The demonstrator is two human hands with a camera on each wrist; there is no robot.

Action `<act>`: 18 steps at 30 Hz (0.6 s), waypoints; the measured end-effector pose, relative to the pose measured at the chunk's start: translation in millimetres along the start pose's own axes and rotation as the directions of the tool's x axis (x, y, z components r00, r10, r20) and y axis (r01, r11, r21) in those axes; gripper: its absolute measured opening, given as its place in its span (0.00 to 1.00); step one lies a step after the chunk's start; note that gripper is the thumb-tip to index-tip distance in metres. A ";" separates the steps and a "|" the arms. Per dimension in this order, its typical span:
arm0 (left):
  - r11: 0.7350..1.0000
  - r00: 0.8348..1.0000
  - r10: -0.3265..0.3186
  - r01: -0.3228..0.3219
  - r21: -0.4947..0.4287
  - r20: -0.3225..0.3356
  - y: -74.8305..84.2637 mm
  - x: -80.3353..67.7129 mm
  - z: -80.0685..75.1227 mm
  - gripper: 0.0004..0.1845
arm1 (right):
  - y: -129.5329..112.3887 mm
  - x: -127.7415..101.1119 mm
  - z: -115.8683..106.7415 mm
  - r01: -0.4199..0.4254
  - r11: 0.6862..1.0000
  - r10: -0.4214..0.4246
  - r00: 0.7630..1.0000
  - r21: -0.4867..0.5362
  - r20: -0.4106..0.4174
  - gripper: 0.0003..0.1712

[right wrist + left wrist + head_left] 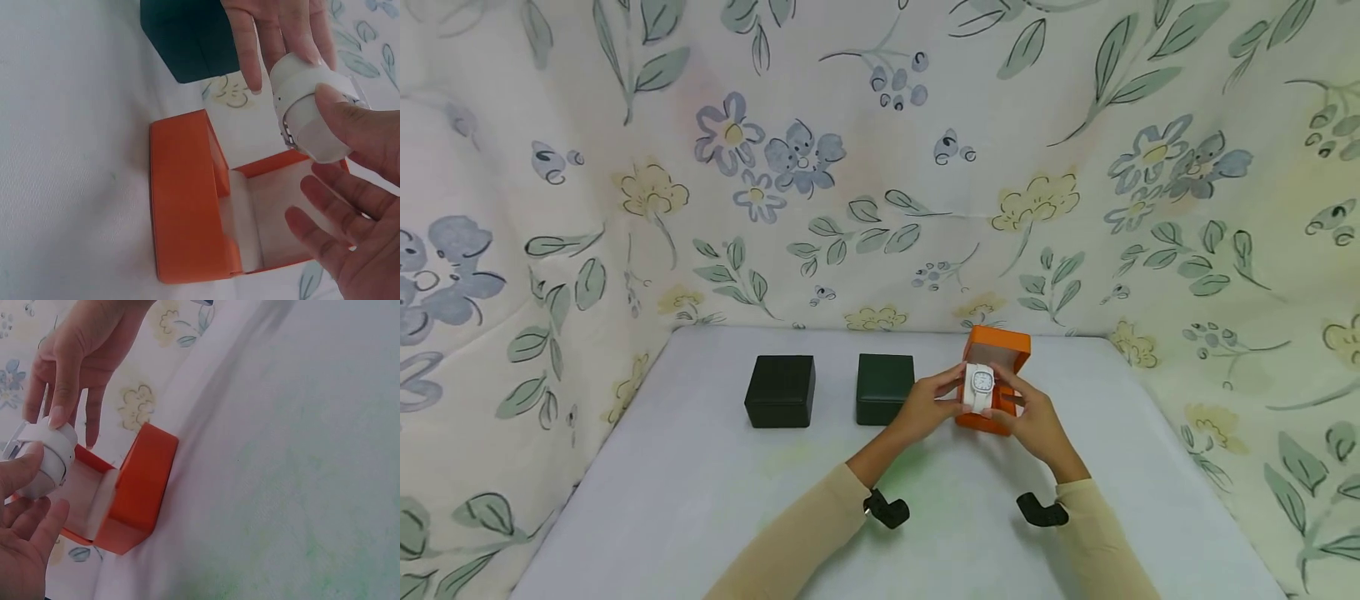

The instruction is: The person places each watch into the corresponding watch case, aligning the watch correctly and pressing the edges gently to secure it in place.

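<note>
An open orange box [994, 349] stands on the white table, its lid upright at the back. Just above its pale inside [275, 212] both hands hold a white watch [981, 387] wrapped round a white cushion. My left hand [950, 392] pinches the watch from the left, thumb on the strap [47, 459]. From the right, my right hand [1007, 398] pinches it, the thumb on the strap [312, 119] and the other fingers spread loosely below. The watch face [982, 382] points up toward me.
Two shut dark green boxes [779, 391] [885, 388] stand in a row left of the orange box. Flowered cloth [880, 167] walls the table [700, 500] on the back and both sides.
</note>
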State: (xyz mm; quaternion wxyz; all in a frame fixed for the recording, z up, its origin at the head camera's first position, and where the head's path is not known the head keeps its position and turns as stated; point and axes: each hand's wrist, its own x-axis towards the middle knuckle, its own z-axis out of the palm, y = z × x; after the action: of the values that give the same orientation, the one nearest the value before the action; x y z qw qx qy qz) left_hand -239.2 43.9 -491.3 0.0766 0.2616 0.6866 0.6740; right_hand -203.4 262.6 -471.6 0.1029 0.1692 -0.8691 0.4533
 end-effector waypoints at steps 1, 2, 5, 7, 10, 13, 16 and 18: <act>1.000 1.000 0.003 -0.003 0.009 0.000 -0.6 0.3 0.3 0.38 | 0.6 0.0 0.0 0.000 1.000 0.000 1.000 -0.001 -0.003 0.44; 1.000 1.000 0.004 -0.004 0.018 0.002 -1.2 0.8 0.9 0.38 | 0.8 -0.1 -0.4 -0.003 1.000 0.003 1.000 0.000 -0.008 0.44; 0.999 1.000 0.002 -0.002 0.052 0.009 -2.4 3.1 4.6 0.39 | 2.4 -0.7 -2.0 -0.011 1.000 0.011 1.000 -0.003 -0.012 0.44; 0.997 1.000 -0.005 0.004 0.075 0.007 -2.9 4.7 7.9 0.39 | 3.9 -0.8 -3.3 -0.019 1.000 0.019 1.000 0.000 -0.009 0.44; 0.996 1.000 -0.015 0.015 0.093 -0.007 -4.5 7.7 12.6 0.40 | 7.2 -0.4 -5.3 -0.036 0.999 0.036 0.999 0.012 -0.003 0.43; 0.995 1.000 -0.022 0.024 0.094 -0.022 -6.5 10.6 16.0 0.40 | 10.7 0.2 -7.0 -0.052 0.999 0.052 0.999 0.015 -0.002 0.43; 0.996 0.999 -0.027 0.029 0.081 -0.026 -9.4 12.5 17.9 0.41 | 15.9 0.9 -7.2 -0.062 0.998 0.062 0.998 0.022 0.003 0.43; 0.995 0.999 -0.027 0.030 0.094 -0.031 -12.7 13.3 18.3 0.42 | 20.0 2.0 -6.0 -0.063 0.998 0.063 0.998 0.031 0.013 0.44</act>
State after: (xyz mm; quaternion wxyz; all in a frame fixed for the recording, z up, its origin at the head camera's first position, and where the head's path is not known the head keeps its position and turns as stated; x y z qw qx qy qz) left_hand -245.4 66.8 -501.7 0.0638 0.2450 0.7223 0.6435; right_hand -212.8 277.9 -482.6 0.0805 0.1460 -0.8674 0.4688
